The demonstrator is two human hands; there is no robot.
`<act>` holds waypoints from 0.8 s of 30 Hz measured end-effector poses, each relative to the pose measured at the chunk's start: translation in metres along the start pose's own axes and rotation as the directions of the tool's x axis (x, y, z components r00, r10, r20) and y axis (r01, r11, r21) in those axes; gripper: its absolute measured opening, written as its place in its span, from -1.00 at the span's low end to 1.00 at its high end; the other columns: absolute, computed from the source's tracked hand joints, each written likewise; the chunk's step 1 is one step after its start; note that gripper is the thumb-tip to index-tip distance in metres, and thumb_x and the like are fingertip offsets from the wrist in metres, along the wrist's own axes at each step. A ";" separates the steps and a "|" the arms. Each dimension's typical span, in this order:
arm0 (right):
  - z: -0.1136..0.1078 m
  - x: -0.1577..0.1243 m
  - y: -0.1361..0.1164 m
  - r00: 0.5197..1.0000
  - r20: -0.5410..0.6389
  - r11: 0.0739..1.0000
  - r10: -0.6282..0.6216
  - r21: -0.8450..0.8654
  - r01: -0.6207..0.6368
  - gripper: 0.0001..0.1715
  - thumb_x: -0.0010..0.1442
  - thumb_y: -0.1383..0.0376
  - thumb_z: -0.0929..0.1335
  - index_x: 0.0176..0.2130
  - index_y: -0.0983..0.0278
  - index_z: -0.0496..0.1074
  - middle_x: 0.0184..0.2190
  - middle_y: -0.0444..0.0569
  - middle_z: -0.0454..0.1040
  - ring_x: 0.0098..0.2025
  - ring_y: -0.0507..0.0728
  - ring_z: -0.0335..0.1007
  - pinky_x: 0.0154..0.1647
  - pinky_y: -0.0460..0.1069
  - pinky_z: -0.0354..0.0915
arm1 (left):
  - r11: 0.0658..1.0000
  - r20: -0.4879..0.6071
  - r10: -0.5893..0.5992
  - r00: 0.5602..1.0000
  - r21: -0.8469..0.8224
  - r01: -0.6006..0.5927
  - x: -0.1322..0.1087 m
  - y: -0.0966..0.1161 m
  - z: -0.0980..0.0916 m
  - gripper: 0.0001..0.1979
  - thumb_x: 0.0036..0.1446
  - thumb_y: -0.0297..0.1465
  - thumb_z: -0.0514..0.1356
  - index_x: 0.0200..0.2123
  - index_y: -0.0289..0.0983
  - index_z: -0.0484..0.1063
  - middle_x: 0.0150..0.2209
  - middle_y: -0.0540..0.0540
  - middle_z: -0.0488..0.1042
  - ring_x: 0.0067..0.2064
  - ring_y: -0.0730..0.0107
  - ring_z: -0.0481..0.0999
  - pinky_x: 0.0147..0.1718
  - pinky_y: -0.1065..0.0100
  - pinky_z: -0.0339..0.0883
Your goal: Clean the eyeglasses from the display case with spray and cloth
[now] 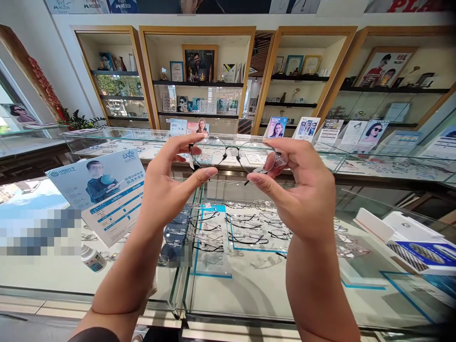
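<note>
A pair of round, thin dark-rimmed eyeglasses (232, 148) is held up in front of me, above the glass display counter. My left hand (171, 173) pinches the left side of the frame between thumb and fingers. On the other side, my right hand (299, 180) grips the right rim and temple area; a small clear tag or wrap shows by its fingers. Both lenses face away from me, and the counter shows through them. Parts of the temples are hidden by my fingers.
Below, a glass display counter (221, 297) holds rows of eyeglasses (247, 239). A printed sign (103, 190) and a small white bottle (93, 259) stand at left. An open white box (409, 228) is at right. Behind are another glass case and wooden-framed shelves (197, 30).
</note>
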State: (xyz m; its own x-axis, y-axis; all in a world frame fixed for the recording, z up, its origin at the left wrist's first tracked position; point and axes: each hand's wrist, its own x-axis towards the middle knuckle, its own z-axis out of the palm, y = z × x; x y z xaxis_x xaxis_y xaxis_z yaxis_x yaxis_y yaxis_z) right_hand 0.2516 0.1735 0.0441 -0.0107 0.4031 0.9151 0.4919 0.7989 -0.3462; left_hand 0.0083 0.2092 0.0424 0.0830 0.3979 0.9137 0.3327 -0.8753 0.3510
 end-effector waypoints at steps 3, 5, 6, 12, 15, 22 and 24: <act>0.000 -0.001 -0.001 1.000 0.000 1.000 -0.002 0.015 0.002 -0.46 0.24 -0.03 0.57 0.15 0.01 0.52 -0.11 -0.03 0.49 -0.18 0.18 0.45 -0.18 0.16 0.57 | 0.999 0.007 0.004 1.000 0.033 -0.004 0.000 0.001 -0.002 -0.45 0.19 -0.08 0.47 0.21 -0.01 0.52 0.20 -0.15 0.57 0.08 0.11 0.59 0.01 0.07 0.52; 0.000 -0.001 -0.001 1.000 -0.006 1.000 -0.013 0.001 0.013 -0.47 0.24 -0.01 0.57 0.14 0.02 0.53 -0.12 -0.03 0.50 -0.19 0.19 0.45 -0.19 0.17 0.57 | 0.998 0.003 0.013 1.000 0.061 -0.013 0.000 0.001 -0.002 -0.46 0.19 -0.08 0.47 0.20 0.00 0.53 0.18 -0.14 0.57 0.10 0.09 0.57 0.03 0.05 0.51; 0.000 -0.001 -0.001 1.000 -0.011 1.000 -0.020 -0.008 0.020 -0.47 0.24 0.00 0.57 0.14 0.02 0.53 -0.13 -0.03 0.50 -0.19 0.20 0.45 -0.20 0.18 0.56 | 0.997 0.001 0.019 1.000 0.072 -0.019 0.000 0.001 -0.003 -0.47 0.19 -0.07 0.47 0.20 0.00 0.54 0.17 -0.14 0.58 0.10 0.09 0.56 0.03 0.05 0.51; 0.001 0.001 -0.003 0.999 -0.029 0.999 -0.041 -0.036 0.040 -0.48 0.23 0.01 0.58 0.12 0.03 0.54 -0.16 -0.06 0.52 -0.23 0.18 0.45 -0.22 0.17 0.54 | 0.994 -0.018 0.038 0.999 0.103 -0.036 0.001 0.002 -0.003 -0.47 0.17 -0.04 0.47 0.17 0.01 0.55 0.13 -0.13 0.56 0.08 0.10 0.53 0.05 0.04 0.51; 0.001 0.001 -0.004 0.999 -0.030 0.999 -0.039 -0.033 0.038 -0.49 0.23 0.04 0.59 0.12 0.03 0.54 -0.17 -0.08 0.53 -0.25 0.16 0.43 -0.23 0.15 0.51 | 0.994 -0.025 0.044 0.999 0.106 -0.041 0.001 0.003 -0.002 -0.45 0.16 -0.01 0.47 0.17 0.00 0.56 0.12 -0.13 0.55 0.07 0.10 0.52 0.06 0.03 0.51; -0.001 0.001 -0.005 0.999 -0.021 0.998 -0.029 -0.047 0.028 -0.47 0.23 -0.04 0.58 0.11 0.06 0.55 -0.14 -0.04 0.55 -0.23 0.17 0.47 -0.27 0.13 0.54 | 0.994 -0.008 0.043 0.999 0.103 -0.042 0.000 0.002 -0.002 -0.45 0.16 0.01 0.46 0.17 0.01 0.56 0.10 -0.13 0.57 0.06 0.10 0.50 0.05 0.04 0.51; -0.001 0.001 -0.006 0.999 -0.019 0.998 -0.031 -0.051 0.030 -0.47 0.23 -0.03 0.58 0.11 0.06 0.55 -0.14 -0.04 0.55 -0.23 0.17 0.47 -0.26 0.13 0.54 | 0.993 -0.008 0.037 0.999 0.110 -0.036 0.000 0.003 -0.003 -0.45 0.16 0.01 0.46 0.18 0.01 0.56 0.10 -0.12 0.56 0.06 0.10 0.51 0.04 0.05 0.50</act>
State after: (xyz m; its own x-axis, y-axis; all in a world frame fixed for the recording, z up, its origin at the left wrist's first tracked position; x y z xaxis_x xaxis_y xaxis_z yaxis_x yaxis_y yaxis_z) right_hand 0.2501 0.1690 0.0476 -0.0096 0.3699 0.9290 0.5349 0.7869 -0.3077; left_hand 0.0064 0.2061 0.0441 0.0879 0.3626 0.9278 0.4310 -0.8535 0.2927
